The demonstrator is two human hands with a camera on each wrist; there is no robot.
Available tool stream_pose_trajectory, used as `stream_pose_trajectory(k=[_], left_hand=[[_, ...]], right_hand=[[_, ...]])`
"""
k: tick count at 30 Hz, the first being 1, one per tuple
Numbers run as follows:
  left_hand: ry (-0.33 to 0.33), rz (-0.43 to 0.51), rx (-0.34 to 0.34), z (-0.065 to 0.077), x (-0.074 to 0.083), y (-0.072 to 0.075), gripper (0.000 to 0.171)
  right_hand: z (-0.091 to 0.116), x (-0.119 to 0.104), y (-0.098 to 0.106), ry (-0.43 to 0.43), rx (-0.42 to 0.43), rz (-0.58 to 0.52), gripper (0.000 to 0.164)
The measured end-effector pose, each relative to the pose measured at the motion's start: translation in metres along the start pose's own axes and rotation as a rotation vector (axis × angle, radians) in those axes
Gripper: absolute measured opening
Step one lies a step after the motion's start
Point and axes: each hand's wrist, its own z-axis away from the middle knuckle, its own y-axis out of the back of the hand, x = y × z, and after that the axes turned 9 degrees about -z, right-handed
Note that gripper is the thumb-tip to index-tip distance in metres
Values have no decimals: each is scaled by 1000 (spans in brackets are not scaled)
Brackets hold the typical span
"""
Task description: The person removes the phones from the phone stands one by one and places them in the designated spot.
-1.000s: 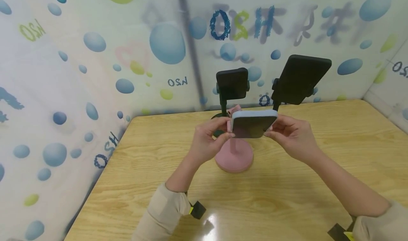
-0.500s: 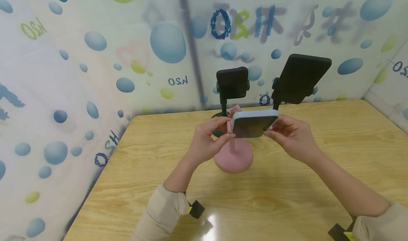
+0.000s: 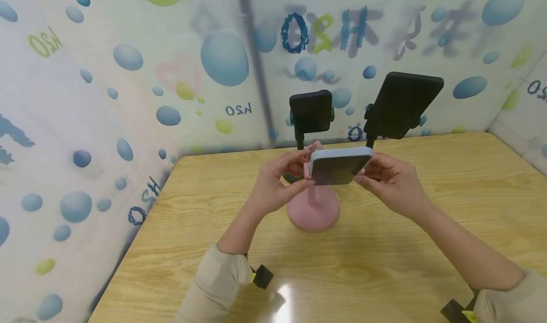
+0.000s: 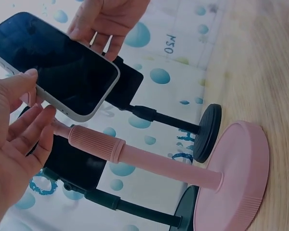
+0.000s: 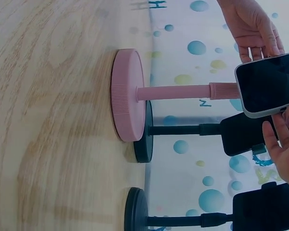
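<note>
A pale-edged phone (image 3: 340, 168) sits sideways at the top of a pink stand (image 3: 313, 213), in front of the person, its dark screen tilted toward them. The left hand (image 3: 271, 185) pinches the phone's left end, thumb on the near edge and other fingers bent behind, right beside a pink clamp piece (image 3: 306, 170) that shows at that end; how firmly the clamp bears on the phone I cannot tell. The right hand (image 3: 395, 185) pinches the opposite end — thumb at the lower corner, fingers curled at the back. The stand's round base rests flat on a wood-grained table (image 3: 192, 204), its ribbed column rising toward the phone. Just behind it stands a dark green stand (image 4: 139, 211) bearing a dark rectangular panel (image 3: 312, 111); whether the two bases touch is hidden. Farther right, a black stand (image 4: 176, 121) carries a larger-looking dark slab (image 3: 403, 105), tilted. Beige sleeves (image 3: 215, 282) reach past the elbows' side of each wrist, with a small black box (image 3: 262, 276) at the left cuff. Behind everything hangs a white wall covering (image 3: 141, 95) — printed with blue and green bubbles and lettering.
</note>
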Motion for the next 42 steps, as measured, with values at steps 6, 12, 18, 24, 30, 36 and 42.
stream_pose_trajectory(k=[6, 12, 18, 24, 30, 36, 42], left_hand=[[85, 25, 1, -2, -5, 3, 63], [117, 23, -67, -6, -5, 5, 65], [43, 111, -152, -13, -8, 5, 71], [-24, 272, -244, -21, -14, 4, 84], [-9, 347, -262, -26, -16, 1, 93], [13, 330, -265, -27, -15, 2, 76], [8, 270, -278, -29, -15, 3, 67]], right_hand=[[-2, -9, -6, 75, 45, 32, 63], [-7, -28, -19, 182, 165, 52, 76], [-14, -46, -43, 400, 328, 171, 91], [-20, -50, -65, 570, 397, 353, 85], [-26, -46, -78, 684, 458, 459, 65], [-29, -44, -85, 691, 524, 491, 53], [-31, -42, -88, 656, 541, 560, 51]])
